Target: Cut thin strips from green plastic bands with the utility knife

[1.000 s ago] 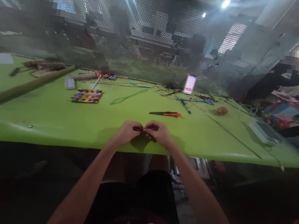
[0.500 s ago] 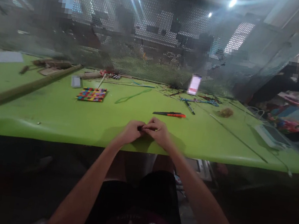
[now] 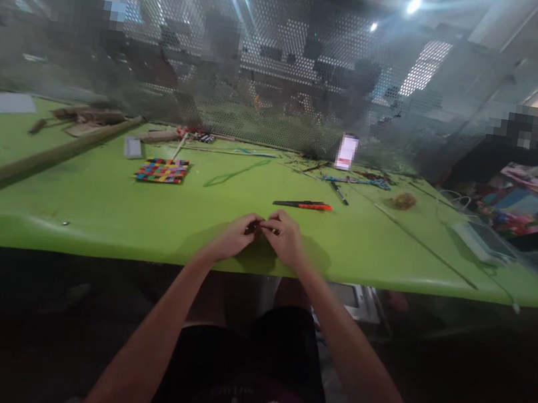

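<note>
My left hand and my right hand meet over the near part of the green-covered table. Both have their fingers closed, fingertips together around something small and dark that I cannot make out. Just beyond them lies a black and orange utility knife. A dark pen-like tool lies farther back. To the left sits a multicoloured woven square, with a pale stick behind it.
A long wooden pole lies along the left side. A green loop of strip, a thin rod, a fibre bundle, a white device with a cable and a lit phone also lie about. A person is at the right.
My hands stay together with only slight shifts of the fingers. The whole view has moved a little, so the table things appear slightly farther left.
</note>
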Available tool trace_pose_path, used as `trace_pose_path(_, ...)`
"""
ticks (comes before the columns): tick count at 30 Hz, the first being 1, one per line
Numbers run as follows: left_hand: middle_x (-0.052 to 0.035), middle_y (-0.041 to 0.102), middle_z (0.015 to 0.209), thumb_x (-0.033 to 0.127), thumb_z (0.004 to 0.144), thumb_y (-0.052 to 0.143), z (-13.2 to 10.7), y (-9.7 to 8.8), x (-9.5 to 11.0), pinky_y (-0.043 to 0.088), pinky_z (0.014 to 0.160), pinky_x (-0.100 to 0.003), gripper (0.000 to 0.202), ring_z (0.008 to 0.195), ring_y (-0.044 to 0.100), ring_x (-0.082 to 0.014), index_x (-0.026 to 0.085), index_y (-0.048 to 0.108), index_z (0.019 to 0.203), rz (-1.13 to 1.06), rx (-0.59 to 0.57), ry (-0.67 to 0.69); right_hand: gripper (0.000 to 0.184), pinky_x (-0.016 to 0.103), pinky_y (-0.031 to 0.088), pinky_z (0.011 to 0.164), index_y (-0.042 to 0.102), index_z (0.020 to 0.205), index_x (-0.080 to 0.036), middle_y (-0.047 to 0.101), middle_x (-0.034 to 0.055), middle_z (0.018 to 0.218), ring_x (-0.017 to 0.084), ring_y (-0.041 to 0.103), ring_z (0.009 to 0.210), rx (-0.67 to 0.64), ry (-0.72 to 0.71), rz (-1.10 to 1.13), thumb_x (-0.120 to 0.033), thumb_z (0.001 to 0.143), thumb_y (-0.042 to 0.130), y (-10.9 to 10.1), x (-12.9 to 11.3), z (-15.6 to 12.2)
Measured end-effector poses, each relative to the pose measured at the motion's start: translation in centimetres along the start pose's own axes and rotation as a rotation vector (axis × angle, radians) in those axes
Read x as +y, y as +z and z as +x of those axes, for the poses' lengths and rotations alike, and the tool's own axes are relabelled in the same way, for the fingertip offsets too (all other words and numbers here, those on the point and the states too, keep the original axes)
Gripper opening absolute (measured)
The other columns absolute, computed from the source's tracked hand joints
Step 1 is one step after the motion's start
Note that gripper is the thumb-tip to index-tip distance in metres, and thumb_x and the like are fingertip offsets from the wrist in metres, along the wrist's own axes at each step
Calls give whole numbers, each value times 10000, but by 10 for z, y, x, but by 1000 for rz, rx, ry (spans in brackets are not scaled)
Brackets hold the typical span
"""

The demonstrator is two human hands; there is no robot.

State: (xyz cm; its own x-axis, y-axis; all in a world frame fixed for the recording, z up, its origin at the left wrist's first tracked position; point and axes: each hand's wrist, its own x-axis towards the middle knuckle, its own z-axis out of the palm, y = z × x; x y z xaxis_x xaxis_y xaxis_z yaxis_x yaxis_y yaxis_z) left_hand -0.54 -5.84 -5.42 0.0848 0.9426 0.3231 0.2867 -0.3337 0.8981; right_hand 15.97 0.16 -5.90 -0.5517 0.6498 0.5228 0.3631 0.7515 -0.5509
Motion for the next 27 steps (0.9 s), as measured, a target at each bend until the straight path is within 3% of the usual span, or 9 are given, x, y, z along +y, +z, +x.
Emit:
trace_pose_path(5, -81, 701, 967, 167, 798, 564, 2, 0, -2, 477, 914, -381, 164, 938, 626, -225, 191, 670, 921, -30, 36, -12, 147, 277, 466, 792, 804, 954, -209, 592, 65, 947, 148, 566, 863, 3, -18, -17, -214, 911, 664, 1, 2, 1)
trace_pose_path(12, -40, 669, 851, 130, 764, 533, 4, 1, -9, 483, 733, -321, 172, 747, 585, -179, 184, 649, 879, -116, 56, -102, 140, 291, 468, 817, 792, 935, -221, 599, 76, 996, 156, 574, 889, -59, 3, -5, -219, 924, 653, -1, 0, 3)
trace_pose_path(19, -21, 648, 835, 98, 752, 482, 7, 2, -6, 507, 754, -303, 252, 799, 623, -172, 187, 601, 956, -234, 139, -158, 182, 272, 443, 814, 767, 909, -190, 614, 68, 950, 151, 573, 875, -115, -34, -98, -144, 931, 593, 6, -5, 2)
trace_pose_path(23, -33, 663, 869, 106, 764, 446, 7, 1, -3, 505, 808, -304, 201, 861, 634, -175, 191, 579, 888, -275, 230, -171, 186, 271, 450, 798, 765, 954, -184, 605, 72, 963, 156, 568, 873, -74, -28, -163, -142, 918, 587, 18, -18, 5)
trace_pose_path(27, -30, 664, 871, 142, 754, 456, 4, -2, -1, 487, 732, -268, 200, 834, 627, -167, 191, 571, 911, -343, 286, -204, 203, 273, 438, 764, 773, 962, -177, 597, 73, 923, 158, 557, 855, 13, -20, -195, -164, 938, 573, 29, -32, 9)
